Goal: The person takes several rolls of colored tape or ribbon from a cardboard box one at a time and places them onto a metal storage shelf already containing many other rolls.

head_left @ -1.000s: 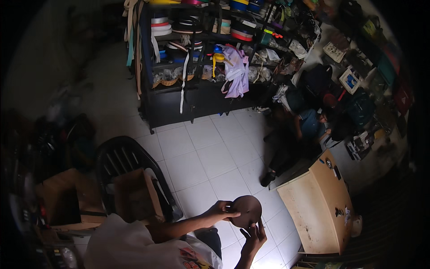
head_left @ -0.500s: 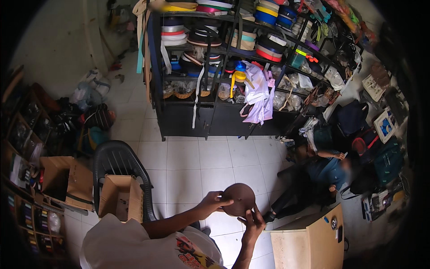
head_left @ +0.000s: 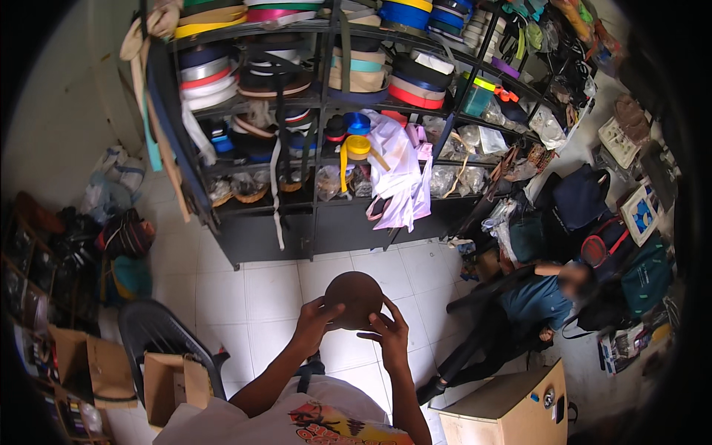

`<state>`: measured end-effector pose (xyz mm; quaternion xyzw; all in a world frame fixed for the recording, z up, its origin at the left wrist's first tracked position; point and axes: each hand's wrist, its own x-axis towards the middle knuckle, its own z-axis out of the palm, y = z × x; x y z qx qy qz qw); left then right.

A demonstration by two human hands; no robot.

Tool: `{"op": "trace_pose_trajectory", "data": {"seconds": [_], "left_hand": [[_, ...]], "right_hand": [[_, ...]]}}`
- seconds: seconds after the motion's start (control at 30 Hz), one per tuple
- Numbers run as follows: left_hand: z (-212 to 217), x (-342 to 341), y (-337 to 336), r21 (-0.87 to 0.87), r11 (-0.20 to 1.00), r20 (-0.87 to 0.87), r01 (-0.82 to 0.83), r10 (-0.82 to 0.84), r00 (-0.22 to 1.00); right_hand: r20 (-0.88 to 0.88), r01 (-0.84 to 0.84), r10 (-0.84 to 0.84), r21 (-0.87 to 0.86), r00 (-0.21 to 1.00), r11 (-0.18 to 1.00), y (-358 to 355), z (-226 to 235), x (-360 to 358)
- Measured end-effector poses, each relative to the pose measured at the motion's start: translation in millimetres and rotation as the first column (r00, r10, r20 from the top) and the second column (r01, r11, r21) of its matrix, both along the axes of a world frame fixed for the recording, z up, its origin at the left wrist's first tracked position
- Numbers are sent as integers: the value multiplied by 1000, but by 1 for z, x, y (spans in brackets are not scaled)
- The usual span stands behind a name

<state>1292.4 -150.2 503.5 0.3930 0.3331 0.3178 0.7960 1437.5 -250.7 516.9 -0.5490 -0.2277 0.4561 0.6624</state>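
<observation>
A flat, round brown roll of strap or tape [head_left: 354,297] is held up in front of me, its coiled side facing up. My left hand [head_left: 316,320] grips its left edge, with the thumb lying over the face. At the lower right rim, my right hand [head_left: 390,334] holds it with thumb and fingers, some of them stretched along the edge. The fingers underneath are hidden by the roll.
Ahead stands a black shelf [head_left: 320,111] full of coloured strap rolls. A lilac cloth [head_left: 400,174] hangs from it. Left are a black chair [head_left: 167,337] and cardboard boxes [head_left: 111,363]. On the right are a seated person [head_left: 530,300], a wooden desk [head_left: 512,408] and bags [head_left: 582,196].
My view has shifted, bringing the shelf nearer and leftward. Both hands still hold the roll, and my right fingers have moved up its right edge. The seated person's raised arm has changed position.
</observation>
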Motion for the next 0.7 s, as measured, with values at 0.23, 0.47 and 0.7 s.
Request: {"op": "trace_pose_trajectory", "data": {"seconds": [0.23,0.47,0.7], "left_hand": [[19,107,110,93,976,-37,197,-194,980],[91,267,197,345,815,-182,466,-428,885],[148,436,255,494,705,-147,508,-509,848]], "right_hand": [[31,176,-176,3,984,984,92,1,99],[46,235,-267,350,962,907,159,59,268],[228,215,-331,418,916,883,196,108,432]]}}
